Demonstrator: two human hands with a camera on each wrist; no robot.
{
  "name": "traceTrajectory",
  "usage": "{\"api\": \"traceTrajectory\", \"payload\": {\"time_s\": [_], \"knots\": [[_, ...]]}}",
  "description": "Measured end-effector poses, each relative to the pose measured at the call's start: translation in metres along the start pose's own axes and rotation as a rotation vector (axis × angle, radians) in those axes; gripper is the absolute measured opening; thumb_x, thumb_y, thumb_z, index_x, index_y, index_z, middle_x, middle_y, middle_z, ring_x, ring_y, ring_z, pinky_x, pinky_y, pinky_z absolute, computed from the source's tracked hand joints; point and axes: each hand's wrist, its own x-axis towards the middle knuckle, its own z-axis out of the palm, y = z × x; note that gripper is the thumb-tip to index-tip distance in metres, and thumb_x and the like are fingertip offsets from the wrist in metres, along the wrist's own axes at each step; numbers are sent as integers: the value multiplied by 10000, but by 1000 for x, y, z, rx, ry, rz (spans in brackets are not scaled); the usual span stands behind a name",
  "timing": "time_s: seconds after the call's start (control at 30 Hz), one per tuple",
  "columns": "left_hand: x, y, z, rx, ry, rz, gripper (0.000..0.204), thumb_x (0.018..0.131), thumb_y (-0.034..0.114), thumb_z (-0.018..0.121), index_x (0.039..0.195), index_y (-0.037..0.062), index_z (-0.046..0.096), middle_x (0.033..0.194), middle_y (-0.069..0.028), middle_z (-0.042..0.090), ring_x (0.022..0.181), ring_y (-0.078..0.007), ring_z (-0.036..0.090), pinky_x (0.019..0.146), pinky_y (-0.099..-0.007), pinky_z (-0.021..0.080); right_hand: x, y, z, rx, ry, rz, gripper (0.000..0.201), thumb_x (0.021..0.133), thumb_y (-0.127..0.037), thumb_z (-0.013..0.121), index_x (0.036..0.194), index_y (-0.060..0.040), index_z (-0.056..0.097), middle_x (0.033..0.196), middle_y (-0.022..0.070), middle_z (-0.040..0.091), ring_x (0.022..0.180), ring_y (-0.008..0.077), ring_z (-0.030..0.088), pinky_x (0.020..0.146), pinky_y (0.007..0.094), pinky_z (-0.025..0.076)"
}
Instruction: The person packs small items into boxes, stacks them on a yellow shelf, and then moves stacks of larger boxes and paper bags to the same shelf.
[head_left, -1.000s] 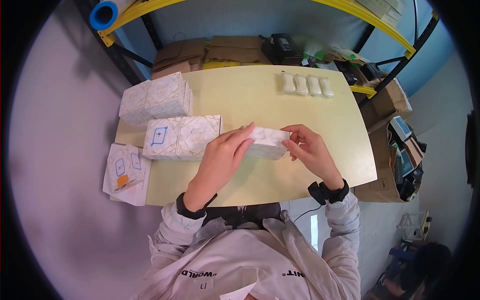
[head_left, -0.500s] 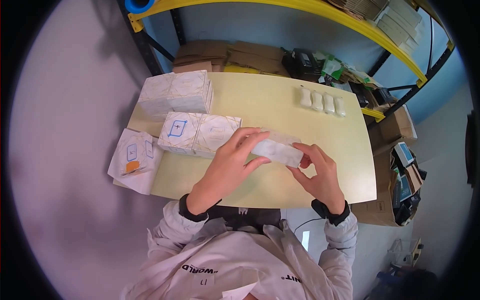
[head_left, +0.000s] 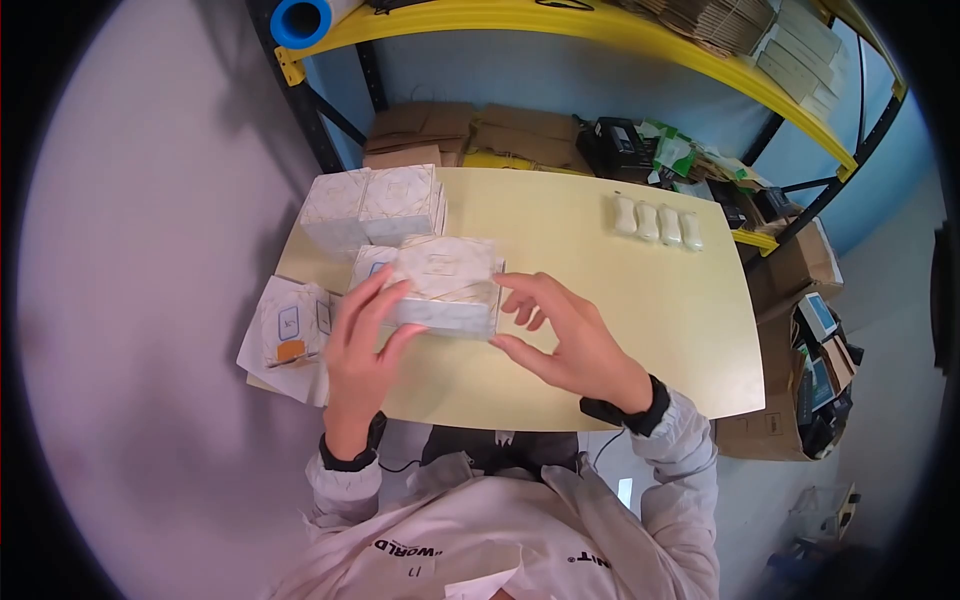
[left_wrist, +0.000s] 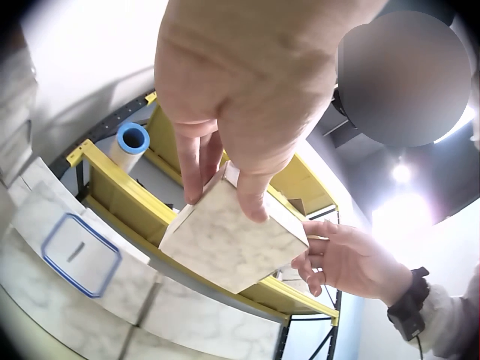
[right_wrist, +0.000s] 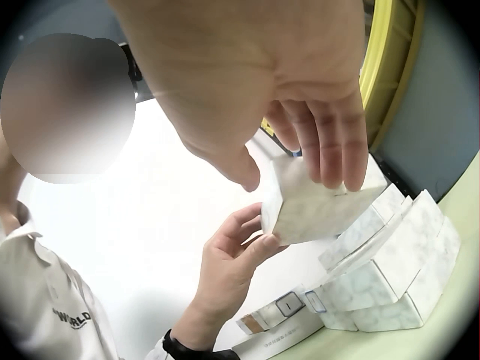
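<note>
Both hands hold a white marbled box (head_left: pixel 445 315) with gold lines on its top. My left hand (head_left: pixel 362 355) grips its left end, thumb on the front face and fingers over the top edge. At the other end, my right hand (head_left: pixel 575 335) has its thumb at the lower corner and its index finger at the upper edge. The right wrist view shows its fingers lying along the box (right_wrist: pixel 311 214). In the head view the held box overlaps a similar marbled box (head_left: pixel 372 262) with a blue-outlined label, largely hiding it.
Stacked marbled boxes (head_left: pixel 400 190) stand at the table's back left. A box with blue labels and an orange patch (head_left: pixel 290 350) sits on white card at the left edge. Several white wrapped pieces (head_left: pixel 648 222) line the back right. Yellow shelving (head_left: pixel 560 32) rises behind.
Both hands have moved the box to the left, over the labelled row, and turned it so its gold-lined top shows. The head view has shifted slightly.
</note>
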Motion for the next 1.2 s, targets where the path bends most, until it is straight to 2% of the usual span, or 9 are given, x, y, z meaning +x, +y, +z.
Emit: {"api": "traceTrajectory", "payload": {"time_s": [0.17, 0.33, 0.53, 0.63, 0.77, 0.97, 1.07, 1.13, 1.2], "knots": [[-13, -25, -14, 81, 53, -110, 500, 841, 48, 903, 1314, 49, 740, 1409, -143, 697, 1228, -329, 708, 1000, -406, 613, 17, 31, 9, 22, -3, 31, 451, 944, -93, 839, 1359, -61, 666, 1052, 85, 706, 867, 200, 694, 740, 327, 578], [-18, -41, -20, 106, 54, -148, 485, 846, 25, 891, 1306, 53, 741, 1429, -130, 691, 1241, -319, 704, 1000, -401, 609, 33, 47, 7, 62, 55, 171, 174, 957, -109, 804, 1075, 1, 739, 941, 105, 716, 800, 203, 709, 705, 344, 577], [-21, -49, -22, 93, 11, -207, 461, 851, 28, 887, 1283, 48, 728, 1443, -131, 677, 1265, -333, 686, 1025, -418, 591, 56, 78, 4, 21, 19, 206, 149, 1010, -146, 764, 1044, -1, 769, 923, 56, 768, 838, 136, 717, 669, 297, 560], [-25, -53, -23, 91, -35, -245, 438, 868, 23, 869, 1277, 47, 713, 1437, -133, 669, 1282, -343, 670, 1051, -428, 573, 71, 86, 7, 33, 4, 243, 154, 976, -131, 751, 975, 22, 762, 889, 129, 757, 791, 221, 721, 739, 356, 583], [-27, -55, -23, 102, -100, -265, 407, 892, 3, 831, 1274, 50, 699, 1420, -132, 658, 1299, -357, 651, 1079, -432, 552, 85, 111, 16, 38, -12, 249, 190, 970, -164, 755, 969, 26, 762, 892, 137, 760, 797, 235, 726, 754, 361, 586], [-9, -27, -21, 157, -118, -163, 408, 865, 22, 851, 1245, 43, 704, 1437, -138, 640, 1310, -352, 646, 1081, -440, 546, 109, 128, 24, -6, -70, 252, 276, 938, -248, 800, 1028, 12, 769, 932, 141, 774, 798, 252, 732, 763, 374, 590], [-5, -23, -12, 82, -115, -81, 376, 859, 19, 849, 1211, 38, 719, 1395, -135, 668, 1287, -345, 661, 1066, -450, 553, 126, 130, 28, -29, -165, 264, 421, 923, -292, 846, 1196, 9, 735, 1107, 142, 757, 911, 219, 700, 830, 368, 589], [0, -15, -4, 11, -133, -69, 352, 854, 14, 848, 1184, 35, 728, 1357, -134, 688, 1263, -348, 672, 1052, -452, 557, 137, 136, 38, -72, -165, 156, 691, 872, -340, 893, 1397, 26, 634, 1350, 219, 671, 1134, 310, 685, 1000, 412, 567], [5, -5, 5, -59, -151, -56, 328, 849, 9, 848, 1157, 33, 737, 1319, -134, 707, 1239, -352, 684, 1039, -453, 561, 149, 141, 47, -95, -181, 122, 827, 847, -358, 912, 1477, 41, 554, 1435, 255, 603, 1269, 357, 613, 1100, 428, 507]]}}
